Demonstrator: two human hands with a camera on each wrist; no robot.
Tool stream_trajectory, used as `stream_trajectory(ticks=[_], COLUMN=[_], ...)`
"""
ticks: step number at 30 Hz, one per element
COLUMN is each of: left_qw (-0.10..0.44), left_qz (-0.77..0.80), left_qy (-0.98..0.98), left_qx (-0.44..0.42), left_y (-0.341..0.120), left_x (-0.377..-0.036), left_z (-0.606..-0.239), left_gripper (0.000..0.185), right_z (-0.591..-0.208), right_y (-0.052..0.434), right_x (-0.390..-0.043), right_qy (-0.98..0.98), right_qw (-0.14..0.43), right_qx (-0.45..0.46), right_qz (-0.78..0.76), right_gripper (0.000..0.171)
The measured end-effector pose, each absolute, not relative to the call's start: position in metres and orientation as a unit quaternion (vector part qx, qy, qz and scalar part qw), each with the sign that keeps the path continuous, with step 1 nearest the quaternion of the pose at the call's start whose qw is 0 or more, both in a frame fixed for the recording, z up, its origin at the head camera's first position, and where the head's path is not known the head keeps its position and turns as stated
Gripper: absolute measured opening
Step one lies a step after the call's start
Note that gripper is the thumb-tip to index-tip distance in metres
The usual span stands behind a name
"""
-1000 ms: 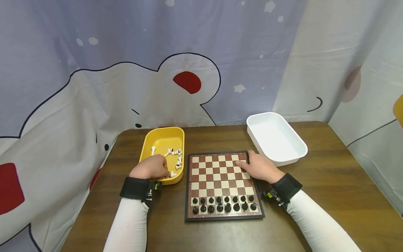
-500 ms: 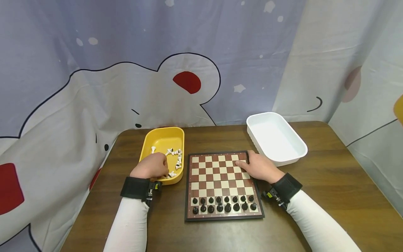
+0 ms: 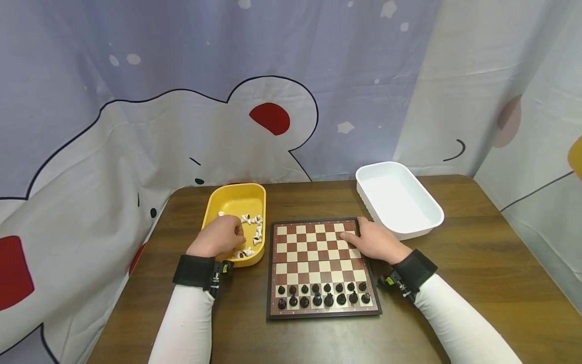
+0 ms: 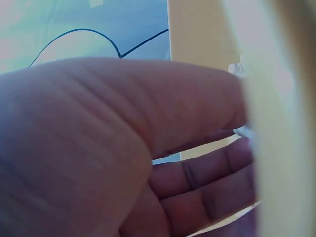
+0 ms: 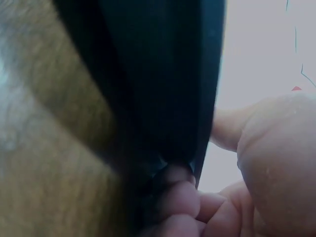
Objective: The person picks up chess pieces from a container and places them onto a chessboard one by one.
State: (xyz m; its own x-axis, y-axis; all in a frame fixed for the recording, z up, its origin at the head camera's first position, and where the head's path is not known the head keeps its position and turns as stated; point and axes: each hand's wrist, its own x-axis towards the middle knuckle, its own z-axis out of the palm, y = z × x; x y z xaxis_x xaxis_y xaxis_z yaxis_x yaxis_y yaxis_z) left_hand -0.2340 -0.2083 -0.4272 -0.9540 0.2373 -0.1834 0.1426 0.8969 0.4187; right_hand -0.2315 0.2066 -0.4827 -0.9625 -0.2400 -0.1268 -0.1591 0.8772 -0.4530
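My left hand (image 3: 220,236) is inside the yellow tray (image 3: 261,199), its thumb and fingers pinched together. In the left wrist view a bit of a white chess piece (image 4: 243,132) shows between thumb and fingertips, the rest hidden by the tray wall. Several white chess pieces (image 3: 257,233) lie loose in the tray. My right hand (image 3: 376,241) grips the chessboard (image 3: 318,240) by its right edge, thumb on top; in the right wrist view the fingers curl against the side of the board. Black chess pieces (image 3: 318,299) stand in two rows at the near side.
A white tray (image 3: 400,202) stands at the back right, close behind my right hand. The wooden table (image 3: 477,253) reaches to both sides of the board. A printed curtain (image 3: 182,131) hangs behind the table.
My left hand has lifted slightly within the yellow tray, with a white chess piece pinched, and uncovers more pieces near the tray's front. My right hand and the board stay put.
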Motion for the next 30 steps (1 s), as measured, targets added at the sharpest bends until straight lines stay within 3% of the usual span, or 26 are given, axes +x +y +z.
stream_trajectory(ticks=[7, 16, 22, 30], left_qw=[0.092, 0.088, 0.082, 0.076], left_qz=[0.196, 0.191, 0.184, 0.186], left_qy=[0.971, 0.972, 0.973, 0.974], left_qx=[0.105, 0.106, 0.109, 0.108], left_y=[-0.208, -0.206, -0.204, -0.201], left_x=[-0.236, -0.238, -0.238, -0.238], left_z=[-0.427, -0.428, -0.429, -0.43], left_gripper=[0.013, 0.007, 0.017, 0.026], right_z=[-0.481, -0.478, -0.476, -0.477], right_y=[0.211, 0.222, 0.228, 0.228], right_x=[-0.233, -0.238, -0.238, -0.237], right_qy=[0.959, 0.945, 0.913, 0.911], right_qw=[0.103, 0.145, 0.193, 0.185], right_qx=[-0.121, -0.137, -0.132, -0.11], right_qz=[-0.234, -0.259, -0.333, -0.353], right_gripper=[0.078, 0.086, 0.079, 0.07])
